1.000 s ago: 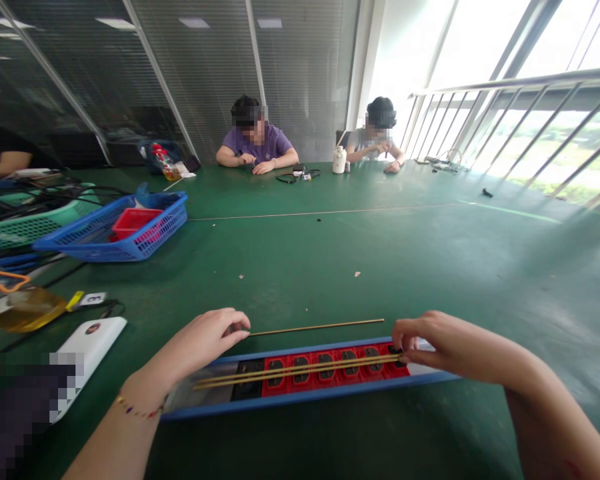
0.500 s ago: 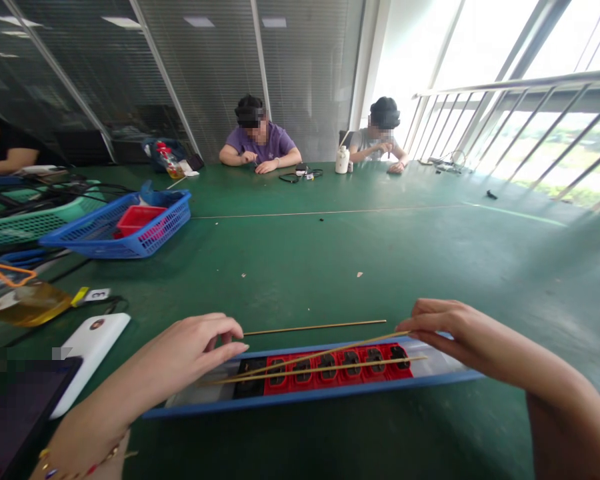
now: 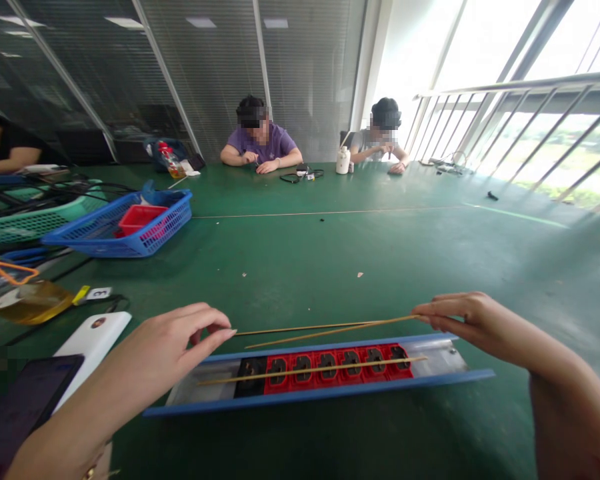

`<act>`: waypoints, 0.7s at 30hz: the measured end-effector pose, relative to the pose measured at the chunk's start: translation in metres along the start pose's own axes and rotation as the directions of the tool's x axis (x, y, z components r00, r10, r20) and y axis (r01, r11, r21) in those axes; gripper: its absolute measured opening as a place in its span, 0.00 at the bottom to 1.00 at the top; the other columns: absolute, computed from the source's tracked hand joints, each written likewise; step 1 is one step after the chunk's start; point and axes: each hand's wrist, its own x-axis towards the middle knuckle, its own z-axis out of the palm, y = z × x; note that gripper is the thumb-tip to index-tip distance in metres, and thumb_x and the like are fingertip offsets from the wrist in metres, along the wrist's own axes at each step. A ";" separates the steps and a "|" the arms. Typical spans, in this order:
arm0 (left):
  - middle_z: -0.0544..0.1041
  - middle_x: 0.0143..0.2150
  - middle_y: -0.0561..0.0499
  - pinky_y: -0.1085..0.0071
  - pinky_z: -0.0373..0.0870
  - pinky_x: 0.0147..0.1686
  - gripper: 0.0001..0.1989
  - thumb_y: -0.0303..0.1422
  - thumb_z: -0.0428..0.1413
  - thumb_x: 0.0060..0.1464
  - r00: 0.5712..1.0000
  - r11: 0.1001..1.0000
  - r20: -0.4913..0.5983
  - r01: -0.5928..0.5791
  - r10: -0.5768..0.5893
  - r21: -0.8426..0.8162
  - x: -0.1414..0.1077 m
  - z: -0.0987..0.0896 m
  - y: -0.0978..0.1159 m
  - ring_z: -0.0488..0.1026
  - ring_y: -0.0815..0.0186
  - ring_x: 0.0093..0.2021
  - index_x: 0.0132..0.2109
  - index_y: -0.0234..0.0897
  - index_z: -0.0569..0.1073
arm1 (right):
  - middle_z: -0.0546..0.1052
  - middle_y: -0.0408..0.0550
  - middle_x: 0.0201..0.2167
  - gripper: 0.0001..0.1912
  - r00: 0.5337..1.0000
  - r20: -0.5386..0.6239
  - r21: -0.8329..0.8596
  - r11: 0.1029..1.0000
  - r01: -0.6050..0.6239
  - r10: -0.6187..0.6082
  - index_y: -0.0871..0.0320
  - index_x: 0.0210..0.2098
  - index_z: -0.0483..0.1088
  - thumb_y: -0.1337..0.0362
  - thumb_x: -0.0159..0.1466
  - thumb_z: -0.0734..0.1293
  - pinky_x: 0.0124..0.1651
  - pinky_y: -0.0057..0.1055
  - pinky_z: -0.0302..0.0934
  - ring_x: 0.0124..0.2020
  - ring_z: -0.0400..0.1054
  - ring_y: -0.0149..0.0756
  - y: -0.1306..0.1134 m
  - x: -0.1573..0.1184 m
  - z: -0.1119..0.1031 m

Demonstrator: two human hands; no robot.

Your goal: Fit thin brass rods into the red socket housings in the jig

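Note:
A long power strip (image 3: 435, 353) with blue edges, a row of red sockets (image 3: 303, 380) and a black end piece (image 3: 251, 377) lies before me. One thin wooden stick (image 3: 337, 366) rests lengthwise over its sockets. Pinched at its right end by my right hand (image 3: 467, 313), a second wooden stick (image 3: 330, 330) slants just beyond the strip's far edge. Behind the strip, a third wooden stick (image 3: 285, 329) lies on the table. My left hand (image 3: 193, 340) has thumb and forefinger closed at that third stick's left end.
On the green table (image 3: 290, 253), a phone (image 3: 25, 393) and a white device (image 3: 91, 340) lie at my left. A bottle of yellow liquid (image 3: 35, 303), a blue basket (image 3: 125, 247) and a green basket (image 3: 45, 217) stand farther left. Two people (image 3: 260, 143) sit opposite; another is far left.
The stick in my right hand has moved from over the sockets to beyond the strip's far edge. My right hand shifted right; my left fingers closed at the table stick's end.

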 end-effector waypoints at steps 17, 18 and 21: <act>0.72 0.30 0.56 0.76 0.56 0.26 0.04 0.35 0.54 0.43 0.950 0.993 0.310 0.006 0.031 -0.118 -0.005 0.024 0.012 0.68 0.68 0.28 0.30 0.42 0.69 | 0.76 0.46 0.36 0.15 0.977 0.199 0.116 0.989 -0.096 0.071 0.56 0.42 0.71 0.64 0.60 0.57 0.40 0.30 0.63 0.35 0.70 0.35 0.006 0.037 0.060; 0.71 0.30 0.56 0.76 0.56 0.26 0.03 0.35 0.53 0.43 0.950 0.993 0.311 0.006 0.030 -0.115 -0.004 0.025 0.012 0.68 0.68 0.28 0.29 0.42 0.68 | 0.76 0.46 0.37 0.15 0.977 0.202 0.131 0.987 -0.090 0.063 0.56 0.43 0.71 0.64 0.60 0.57 0.41 0.30 0.63 0.36 0.69 0.35 0.007 0.037 0.060; 0.71 0.29 0.56 0.76 0.55 0.27 0.01 0.32 0.51 0.45 0.949 0.995 0.314 0.003 0.028 -0.098 -0.003 0.026 0.015 0.68 0.69 0.28 0.28 0.42 0.67 | 0.75 0.46 0.39 0.15 0.979 0.199 0.145 0.988 -0.061 0.032 0.56 0.44 0.70 0.65 0.61 0.56 0.43 0.31 0.62 0.38 0.68 0.35 0.007 0.036 0.060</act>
